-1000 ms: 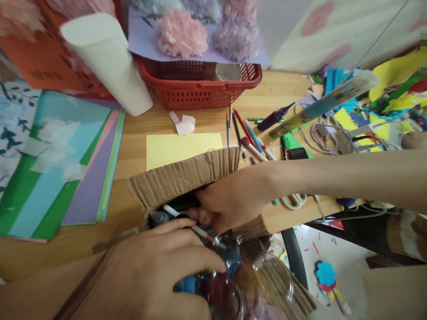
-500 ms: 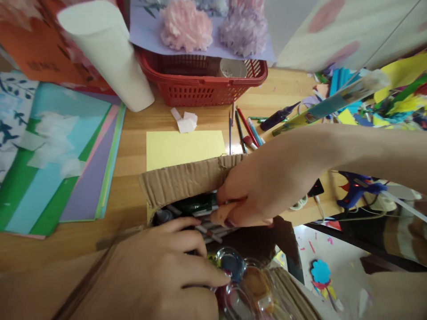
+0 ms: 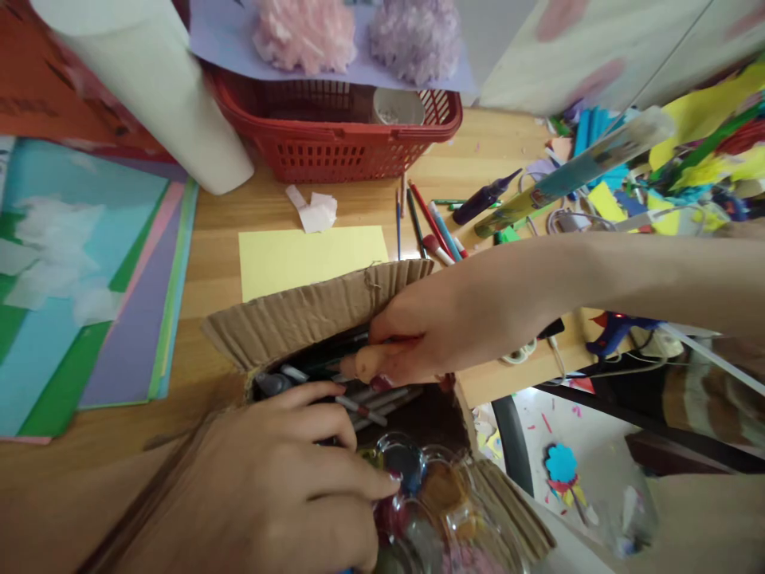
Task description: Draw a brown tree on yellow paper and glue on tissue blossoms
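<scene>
A torn-edged cardboard box (image 3: 316, 319) sits low at the middle of the view, holding pens and brushes (image 3: 364, 408) and a dark green glossy item partly covered by fingers. My right hand (image 3: 412, 335) reaches in from the right, its fingers bent and closed among these things; what they grip is hidden. My left hand (image 3: 287, 478) lies over the box's near side. Its fingers curl on a set of clear-lidded paint pots (image 3: 442, 494), with the thumb out of sight underneath.
Yellow paper (image 3: 311, 255) lies behind the box, and brushes and markers (image 3: 439, 227) beside it. A red basket (image 3: 340, 151), a white roll (image 3: 161, 104) and coloured sheets (image 3: 137, 335) stand or lie around. A glue gun (image 3: 615, 331) with cords is at right.
My right hand has moved left and deeper among the pens, covering more of the dark green item. My left hand stays on the paint pots. The view has shifted slightly.
</scene>
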Demonstrator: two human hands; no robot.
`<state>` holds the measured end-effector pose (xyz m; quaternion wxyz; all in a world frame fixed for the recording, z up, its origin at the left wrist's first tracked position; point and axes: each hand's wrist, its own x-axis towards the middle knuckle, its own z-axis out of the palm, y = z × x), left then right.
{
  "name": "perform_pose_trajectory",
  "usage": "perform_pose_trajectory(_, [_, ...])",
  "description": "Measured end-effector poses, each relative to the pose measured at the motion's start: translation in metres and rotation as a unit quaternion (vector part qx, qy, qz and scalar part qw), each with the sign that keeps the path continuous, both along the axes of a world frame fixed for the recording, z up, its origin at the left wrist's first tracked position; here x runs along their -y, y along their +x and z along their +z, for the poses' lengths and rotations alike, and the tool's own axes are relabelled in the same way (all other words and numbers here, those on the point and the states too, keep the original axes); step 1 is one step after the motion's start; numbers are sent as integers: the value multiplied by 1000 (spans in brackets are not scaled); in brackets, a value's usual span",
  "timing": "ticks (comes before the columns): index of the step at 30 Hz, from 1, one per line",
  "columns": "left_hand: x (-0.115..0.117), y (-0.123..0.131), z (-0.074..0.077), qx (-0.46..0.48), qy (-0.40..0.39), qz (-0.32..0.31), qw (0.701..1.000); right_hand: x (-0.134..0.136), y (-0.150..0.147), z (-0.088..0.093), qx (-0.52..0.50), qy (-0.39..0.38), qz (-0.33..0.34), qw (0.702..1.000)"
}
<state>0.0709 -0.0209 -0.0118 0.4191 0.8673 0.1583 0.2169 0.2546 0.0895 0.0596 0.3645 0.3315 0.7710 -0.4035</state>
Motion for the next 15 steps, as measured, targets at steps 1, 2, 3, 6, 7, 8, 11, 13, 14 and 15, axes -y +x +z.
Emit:
perform_pose_trajectory(1, [1,0,-1,5,-5,5,1000,0,3,0,10,2,-39,999])
perform_pose_trajectory(2, [2,0,-1,8,-11,11,1000,0,5,1,19,2,-68,998])
perform_pose_trajectory(3, [2,-1,0,1,-20,12,1000,0,8,2,22,-1,-83,996])
perform_pose_trajectory(6, [2,-1,3,-25,-36,-4,999,-3,17,7,-26,-33,-50,998])
perform_pose_trajectory(7, [2,0,3,-35,-42,-10,998,-3,19,9,-44,-36,-33,998])
perform_pose_trajectory(8, [2,1,4,-40,-49,-12,998,-4,22,11,-56,-29,-23,998])
perform_pose_trajectory(11, [3,5,6,-51,-81,14,995,-2,27,14,-64,18,-18,998])
perform_pose_trajectory(13, [2,8,10,-89,-113,34,989,-1,29,15,-67,32,-16,997])
perform_pose_trajectory(14, [1,10,13,-112,-134,45,984,-1,30,14,-72,31,-15,997])
perform_pose_trajectory(15, [-1,11,16,-130,-156,58,977,0,31,13,-80,25,-15,996])
